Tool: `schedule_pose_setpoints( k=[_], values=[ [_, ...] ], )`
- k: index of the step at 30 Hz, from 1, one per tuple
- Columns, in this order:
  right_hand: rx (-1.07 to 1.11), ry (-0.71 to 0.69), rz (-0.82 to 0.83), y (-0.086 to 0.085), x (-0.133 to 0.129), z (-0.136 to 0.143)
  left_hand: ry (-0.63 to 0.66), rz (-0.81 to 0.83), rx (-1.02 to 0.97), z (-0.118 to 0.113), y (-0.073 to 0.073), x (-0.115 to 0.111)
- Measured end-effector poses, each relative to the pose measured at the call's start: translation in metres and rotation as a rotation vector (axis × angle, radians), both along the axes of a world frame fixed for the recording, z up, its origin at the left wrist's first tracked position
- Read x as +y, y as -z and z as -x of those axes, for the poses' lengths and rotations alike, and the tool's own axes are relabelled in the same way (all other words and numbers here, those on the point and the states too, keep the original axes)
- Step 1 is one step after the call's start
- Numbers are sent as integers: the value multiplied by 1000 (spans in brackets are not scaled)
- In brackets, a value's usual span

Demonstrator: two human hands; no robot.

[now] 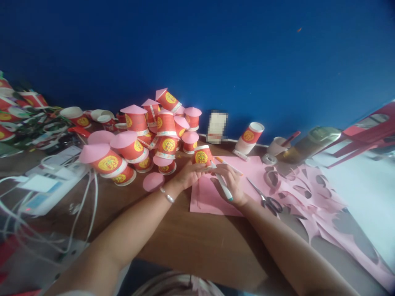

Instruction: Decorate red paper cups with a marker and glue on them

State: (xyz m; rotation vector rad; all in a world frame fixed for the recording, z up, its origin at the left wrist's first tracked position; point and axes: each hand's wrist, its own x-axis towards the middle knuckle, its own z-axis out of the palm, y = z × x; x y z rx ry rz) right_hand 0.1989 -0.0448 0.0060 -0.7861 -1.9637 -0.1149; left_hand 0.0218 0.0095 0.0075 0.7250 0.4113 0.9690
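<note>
My left hand (191, 174), with a silver bangle on its wrist, is closed at the lower edge of a red paper cup (201, 157) bearing a round yellow print. In my right hand (231, 181) is a white marker-like pen (224, 186) with a teal end, its tip pointing toward the cup. Both hands are over a sheet of pink paper (205, 201). An orange-and-white pen (226, 165) lies on the sheet just beyond my right hand. To the left are several red cups topped with pink paper cones (123, 142).
Black-handled scissors (268, 201) and pink paper offcuts (304, 193) lie at the right. Behind them stand stacked cups (250, 137), a tape roll (269, 159) and a bottle (313, 142). A power strip (49, 191) with white cables is at the left. A blue wall (197, 53) rises behind.
</note>
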Motion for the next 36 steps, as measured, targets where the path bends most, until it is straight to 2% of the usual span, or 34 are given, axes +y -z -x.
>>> schedule_pose_setpoints(
  k=[5,9,14,19,22,25,28,32,36],
  values=[
    [10,27,20,4,3,-2,-7,48,-46,4,8,6],
    [-25,89,37,11,5,-9,4,24,-6,4,5,4],
    [-71,179,68,16,10,-18,-193,-145,157,-3,4,-1],
    [58,312,66,15,24,-28,-338,-252,297,-4,8,0],
    [26,395,122,19,32,-38,-301,-298,357,-3,7,0],
    [-103,484,111,27,38,-47,-174,-356,395,-4,4,-4],
    [-235,506,120,33,41,-52,-89,-371,377,-5,0,-8],
    [-386,493,218,35,39,-52,-105,-363,428,-4,-1,-9],
    [-472,476,326,28,30,-41,-78,-399,497,-1,7,-6]
  ],
)
